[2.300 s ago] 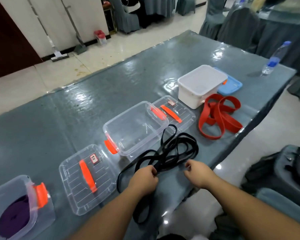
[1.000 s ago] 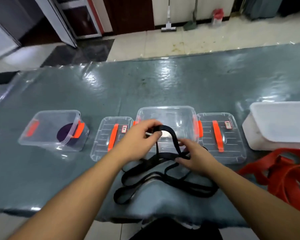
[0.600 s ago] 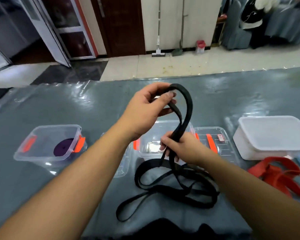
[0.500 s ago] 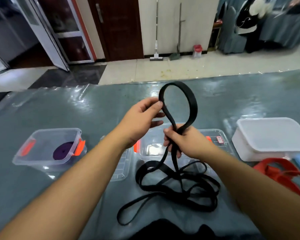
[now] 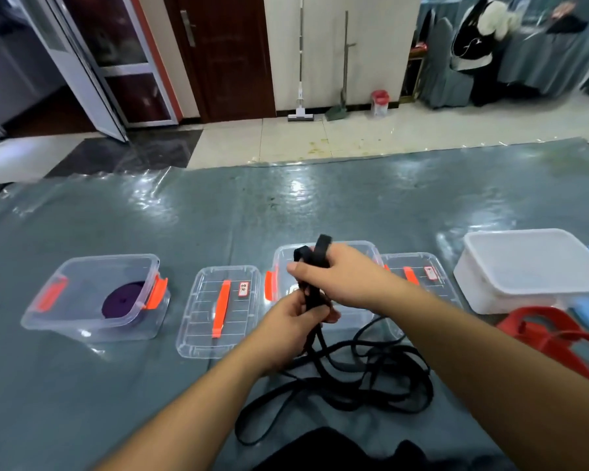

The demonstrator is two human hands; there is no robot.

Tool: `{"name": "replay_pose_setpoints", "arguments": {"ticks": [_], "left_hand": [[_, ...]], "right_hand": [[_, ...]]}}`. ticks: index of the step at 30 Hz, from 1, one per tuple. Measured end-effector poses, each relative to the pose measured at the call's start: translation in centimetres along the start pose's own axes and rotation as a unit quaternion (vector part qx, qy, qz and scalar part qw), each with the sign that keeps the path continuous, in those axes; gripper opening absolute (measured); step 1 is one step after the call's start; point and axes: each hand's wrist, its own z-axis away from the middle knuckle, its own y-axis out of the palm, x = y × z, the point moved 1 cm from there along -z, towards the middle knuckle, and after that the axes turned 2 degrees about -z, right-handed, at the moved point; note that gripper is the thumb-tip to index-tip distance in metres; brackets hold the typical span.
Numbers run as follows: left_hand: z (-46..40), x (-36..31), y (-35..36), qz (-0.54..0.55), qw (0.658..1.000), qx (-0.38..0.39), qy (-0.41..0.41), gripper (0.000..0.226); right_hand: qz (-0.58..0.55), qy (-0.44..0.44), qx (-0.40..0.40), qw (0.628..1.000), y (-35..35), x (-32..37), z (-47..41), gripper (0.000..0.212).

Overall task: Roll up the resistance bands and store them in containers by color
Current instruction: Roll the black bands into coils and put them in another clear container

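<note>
Head view, left to right: a clear box (image 5: 92, 297) with a purple roll (image 5: 123, 299) inside, a loose lid (image 5: 218, 311), then the left hand (image 5: 295, 326) gripping the black band (image 5: 347, 379) low while the right hand (image 5: 340, 278) curls round its folded top above the empty middle box (image 5: 323, 253). Most of the band lies tangled on the table (image 5: 286, 202) — the crossed loops may well snag or twist the roll — and the red bands (image 5: 558, 338) wait at far right.
</note>
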Motion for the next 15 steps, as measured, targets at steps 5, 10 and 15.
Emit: {"name": "replay_pose_setpoints", "arguments": {"ticks": [5, 10, 15], "left_hand": [[1.1, -0.7, -2.0, 0.015, 0.999, -0.039, 0.005, 0.011], [1.4, -5.1, -3.0, 0.193, 0.977, -0.074, 0.054, 0.016], [1.0, -10.2, -3.4, 0.298, 0.948, -0.074, 0.080, 0.020]], "right_hand": [[-0.075, -0.023, 0.051, 0.996, 0.1, -2.1, -0.3, 0.025], [-0.239, 0.050, 0.214, 0.946, 1.4, -6.1, 0.2, 0.062], [-0.191, 0.055, 0.247, 0.948, 3.9, -7.4, 0.3, 0.065]]}}
